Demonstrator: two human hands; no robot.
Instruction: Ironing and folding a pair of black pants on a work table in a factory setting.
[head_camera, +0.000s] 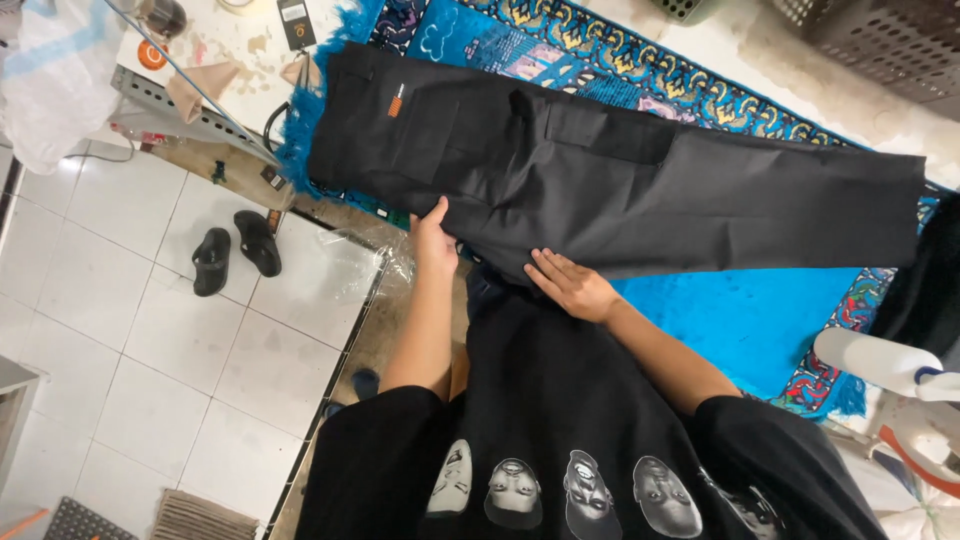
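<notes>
Blue rug (740, 310): hands flat on trousers (620, 180).

Table under a blue patterned rug (760, 310), black trousers (620, 180) spread flat on it

The black cargo trousers (610, 175) are matt, smooth woven cloth. Under them, the patterned blue rug (740, 320) looks soft, with a shaggy fringe at its edge. The white floor tiles (150, 330) are glossy; the black sandals (235, 250) look rubbery.

Trousers (620, 180) cover the rug (740, 320); its right stays bare.
</notes>
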